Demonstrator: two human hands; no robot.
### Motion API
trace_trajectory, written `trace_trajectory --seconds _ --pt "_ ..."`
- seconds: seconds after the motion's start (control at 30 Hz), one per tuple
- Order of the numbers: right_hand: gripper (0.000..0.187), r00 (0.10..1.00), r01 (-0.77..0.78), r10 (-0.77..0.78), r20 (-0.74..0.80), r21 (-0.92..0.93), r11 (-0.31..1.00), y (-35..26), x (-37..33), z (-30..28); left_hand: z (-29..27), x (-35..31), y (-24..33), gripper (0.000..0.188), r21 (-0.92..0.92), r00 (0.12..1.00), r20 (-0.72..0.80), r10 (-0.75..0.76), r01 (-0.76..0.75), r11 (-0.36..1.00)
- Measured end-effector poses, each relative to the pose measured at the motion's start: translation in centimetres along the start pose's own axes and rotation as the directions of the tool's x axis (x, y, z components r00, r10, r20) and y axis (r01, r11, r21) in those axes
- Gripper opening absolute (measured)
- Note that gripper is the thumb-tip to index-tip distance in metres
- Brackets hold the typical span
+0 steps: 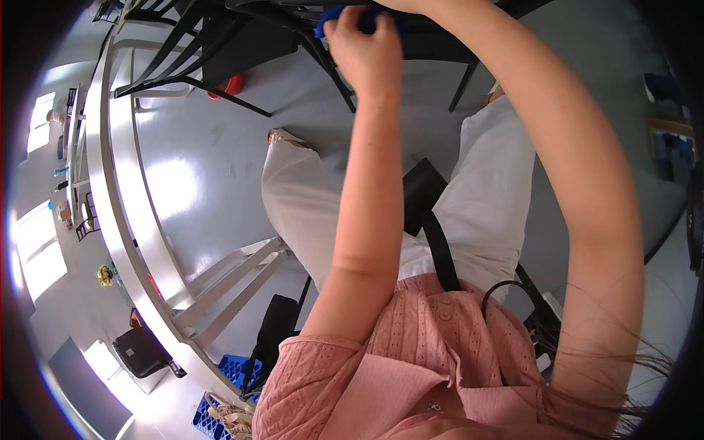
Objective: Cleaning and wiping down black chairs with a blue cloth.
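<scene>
At the top of the head view, my left hand (364,45) is closed around a blue cloth (331,18), its fingers curled into the fabric. The cloth is bunched up and lies against a dark chair (433,48), partly covered by my hand. My right arm reaches up and across to the same spot. Only the edge of my right hand (402,4) shows at the top border; its fingers are cut off, so its grip is hidden.
Another black slatted chair (249,51) stands left of the hands, with a red object (229,86) on the grey floor behind its leg. A long white table frame (110,176) runs down the left side. Blue plastic crates (209,418) sit at lower left.
</scene>
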State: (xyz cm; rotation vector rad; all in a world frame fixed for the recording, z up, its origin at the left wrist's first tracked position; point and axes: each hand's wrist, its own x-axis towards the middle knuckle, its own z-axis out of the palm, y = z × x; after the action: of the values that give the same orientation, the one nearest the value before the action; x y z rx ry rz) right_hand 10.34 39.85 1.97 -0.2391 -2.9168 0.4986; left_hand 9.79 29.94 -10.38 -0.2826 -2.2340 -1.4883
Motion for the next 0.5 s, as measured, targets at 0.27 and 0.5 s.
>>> trace_trajectory --seconds 0.27,0.5 --pt "0.040 0.999 0.020 -0.020 -0.026 -0.008 1.000 -0.1 -0.6 -0.3 -5.1 6.3 -5.1 0.038 -0.044 1.000 0.025 -0.001 0.002 0.999" --pt "0.040 1.000 -0.018 0.019 0.011 -0.013 1.000 0.4 -0.4 -0.9 -1.2 2.6 -3.3 0.021 -0.017 0.969 -0.165 0.185 -0.190 0.982"
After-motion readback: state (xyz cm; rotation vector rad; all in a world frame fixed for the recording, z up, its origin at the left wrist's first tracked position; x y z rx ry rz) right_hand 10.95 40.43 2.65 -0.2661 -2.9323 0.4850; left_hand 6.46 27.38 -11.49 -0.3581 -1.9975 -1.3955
